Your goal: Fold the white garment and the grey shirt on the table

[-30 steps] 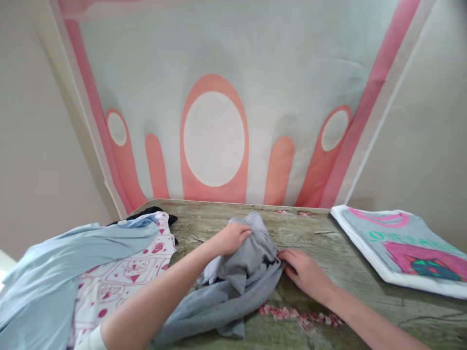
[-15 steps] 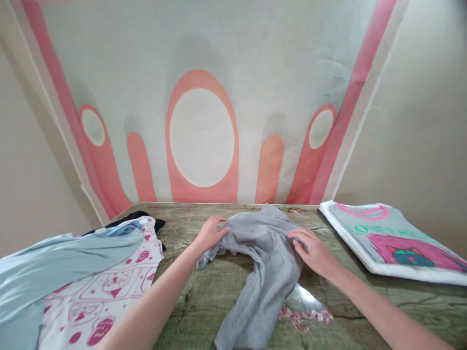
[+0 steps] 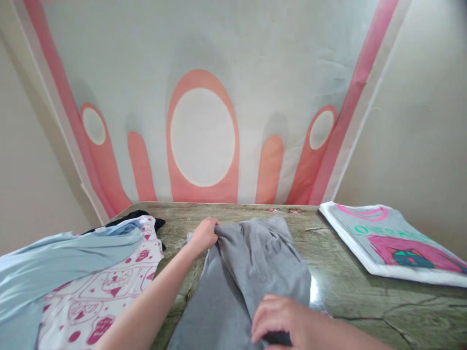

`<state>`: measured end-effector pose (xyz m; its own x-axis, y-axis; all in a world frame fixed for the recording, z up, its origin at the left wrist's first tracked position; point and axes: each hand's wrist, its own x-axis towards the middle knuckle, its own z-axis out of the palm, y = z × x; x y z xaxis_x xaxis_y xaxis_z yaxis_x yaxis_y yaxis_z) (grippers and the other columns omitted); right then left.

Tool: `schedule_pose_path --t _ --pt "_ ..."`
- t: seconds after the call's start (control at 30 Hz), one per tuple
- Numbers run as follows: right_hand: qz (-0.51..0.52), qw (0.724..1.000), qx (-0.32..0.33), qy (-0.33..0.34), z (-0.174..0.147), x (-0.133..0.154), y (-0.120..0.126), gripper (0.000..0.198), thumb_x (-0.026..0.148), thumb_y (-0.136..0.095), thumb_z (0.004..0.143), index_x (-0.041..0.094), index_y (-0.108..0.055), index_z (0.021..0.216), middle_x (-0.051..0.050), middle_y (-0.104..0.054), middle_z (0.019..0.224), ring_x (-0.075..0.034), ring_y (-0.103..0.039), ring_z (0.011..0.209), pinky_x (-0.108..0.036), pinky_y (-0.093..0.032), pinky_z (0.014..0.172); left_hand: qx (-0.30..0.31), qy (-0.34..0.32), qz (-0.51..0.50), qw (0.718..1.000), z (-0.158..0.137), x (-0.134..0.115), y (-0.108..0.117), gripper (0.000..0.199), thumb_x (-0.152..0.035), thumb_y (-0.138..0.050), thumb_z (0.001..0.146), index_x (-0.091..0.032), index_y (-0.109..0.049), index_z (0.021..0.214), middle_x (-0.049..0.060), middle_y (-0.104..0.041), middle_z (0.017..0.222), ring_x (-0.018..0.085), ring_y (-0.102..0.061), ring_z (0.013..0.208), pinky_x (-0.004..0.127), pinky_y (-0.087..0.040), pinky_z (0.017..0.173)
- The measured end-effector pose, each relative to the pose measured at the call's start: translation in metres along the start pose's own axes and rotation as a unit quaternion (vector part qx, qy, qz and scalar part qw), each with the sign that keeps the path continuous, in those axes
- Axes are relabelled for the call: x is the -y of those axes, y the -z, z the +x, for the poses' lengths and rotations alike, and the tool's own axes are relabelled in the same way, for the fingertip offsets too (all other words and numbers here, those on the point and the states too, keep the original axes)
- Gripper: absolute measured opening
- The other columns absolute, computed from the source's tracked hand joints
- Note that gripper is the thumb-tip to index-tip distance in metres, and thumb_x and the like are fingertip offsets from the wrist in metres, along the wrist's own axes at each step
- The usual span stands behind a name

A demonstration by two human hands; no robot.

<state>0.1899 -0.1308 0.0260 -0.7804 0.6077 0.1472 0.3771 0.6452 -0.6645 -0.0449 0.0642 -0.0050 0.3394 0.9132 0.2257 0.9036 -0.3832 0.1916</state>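
Note:
A grey cloth garment [image 3: 255,262] lies rumpled over the middle of the table, its near part running out of the bottom of the view. At its far left corner my left hand [image 3: 205,234] is closed, with the fabric pinched in its fingers. Lower down, my right hand [image 3: 280,318] is over the near right part of the garment. Its fingers are bent and spread from the thumb, with a dark gap between, and motion blurs it slightly. Whether the garment is a shirt or something else I cannot tell.
On the left lies a loose pile of clothes: a pale blue garment [image 3: 73,262], a white one with magenta prints [image 3: 105,289] and a black one [image 3: 159,224]. Folded shirts [image 3: 394,238] are stacked at the right. Behind the wood-patterned table [image 3: 350,301] stands a patterned wall [image 3: 255,58].
The garment has been spread wider and pulled toward me. My right hand has moved from its right side down to the near edge of the view. My left hand has shifted slightly and closed on the fabric.

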Motion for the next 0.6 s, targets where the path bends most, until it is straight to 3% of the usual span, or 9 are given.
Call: schedule_pose_path --t 0.07,0.13,0.23,0.3,0.37,0.47,0.53,0.6 --pt "0.023 0.999 -0.034 -0.019 -0.001 -0.011 0.011 0.02 0.031 -0.048 0.082 0.021 -0.061 0.095 -0.002 -0.062 0.09 -0.012 -0.056 0.079 -0.023 -0.043 0.071 0.02 -0.034 -0.002 0.999 -0.002 -0.002 0.005 0.033 -0.004 -0.047 0.055 -0.017 -0.056 0.084 0.007 -0.059 0.09 0.021 -0.054 0.088 0.026 -0.04 0.074" --pt "-0.009 0.987 -0.146 -0.072 -0.004 -0.043 0.026 0.02 0.03 -0.046 0.082 0.02 -0.061 0.092 -0.003 -0.061 0.09 -0.013 -0.056 0.077 -0.025 -0.043 0.07 0.061 -0.078 -0.031 0.995 -0.005 -0.007 0.014 0.03 -0.009 -0.051 0.058 -0.018 -0.056 0.086 0.005 -0.06 0.09 0.02 -0.054 0.086 0.024 -0.04 0.072" --pt "-0.087 0.911 -0.362 -0.177 -0.013 -0.112 0.046 0.025 0.033 -0.044 0.081 0.018 -0.057 0.096 -0.007 -0.058 0.097 -0.017 -0.055 0.081 -0.03 -0.044 0.071 0.144 -0.12 -0.099 0.977 -0.008 -0.013 0.032 0.02 -0.032 -0.055 0.068 -0.018 -0.059 0.082 0.0 -0.06 0.079 0.017 -0.054 0.074 0.022 -0.038 0.061" --pt "-0.106 0.868 -0.426 -0.232 -0.019 -0.152 0.053 0.032 0.036 -0.045 0.08 0.016 -0.052 0.104 -0.01 -0.055 0.103 -0.019 -0.055 0.084 -0.032 -0.045 0.07 0.181 -0.118 -0.127 0.968 -0.008 -0.016 0.041 0.034 -0.047 -0.044 0.076 -0.017 -0.059 0.071 -0.002 -0.056 0.064 0.014 -0.051 0.06 0.021 -0.033 0.051" --pt "-0.091 0.856 -0.436 -0.262 -0.022 -0.178 0.054 0.045 0.039 -0.048 0.077 0.016 -0.045 0.115 -0.013 -0.051 0.113 -0.019 -0.056 0.084 -0.032 -0.046 0.068 0.198 -0.105 -0.13 0.966 -0.007 -0.018 0.042 0.048 -0.053 -0.035 0.08 -0.015 -0.055 0.059 -0.002 -0.048 0.051 0.012 -0.045 0.05 0.022 -0.027 0.045" --pt "-0.043 0.874 -0.402 -0.271 -0.019 -0.188 0.048 0.062 0.037 -0.056 0.07 0.016 -0.036 0.124 -0.012 -0.054 0.112 -0.015 -0.057 0.069 -0.031 -0.046 0.065 0.218 -0.082 -0.114 0.966 -0.008 -0.017 0.035 0.042 -0.055 -0.049 0.07 -0.015 -0.057 0.061 -0.002 -0.051 0.054 0.012 -0.047 0.053 0.021 -0.027 0.045" --pt "-0.023 0.899 -0.356 -0.253 -0.015 -0.182 0.045 0.053 0.033 -0.057 0.069 0.017 -0.044 0.118 -0.006 -0.061 0.096 -0.014 -0.056 0.062 -0.03 -0.045 0.063 0.22 -0.063 -0.106 0.968 -0.009 -0.013 0.03 0.043 -0.053 -0.063 0.057 -0.016 -0.061 0.08 0.0 -0.06 0.073 0.015 -0.053 0.065 0.02 -0.034 0.051" --pt "-0.026 0.918 -0.323 -0.229 -0.014 -0.172 0.048 0.034 0.03 -0.053 0.07 0.017 -0.057 0.102 -0.003 -0.063 0.081 -0.015 -0.055 0.063 -0.029 -0.044 0.063 0.22 -0.045 -0.101 0.969 -0.011 -0.006 0.027 0.064 -0.052 -0.069 0.047 -0.019 -0.057 0.1 0.003 -0.061 0.095 0.019 -0.055 0.079 0.021 -0.039 0.061"
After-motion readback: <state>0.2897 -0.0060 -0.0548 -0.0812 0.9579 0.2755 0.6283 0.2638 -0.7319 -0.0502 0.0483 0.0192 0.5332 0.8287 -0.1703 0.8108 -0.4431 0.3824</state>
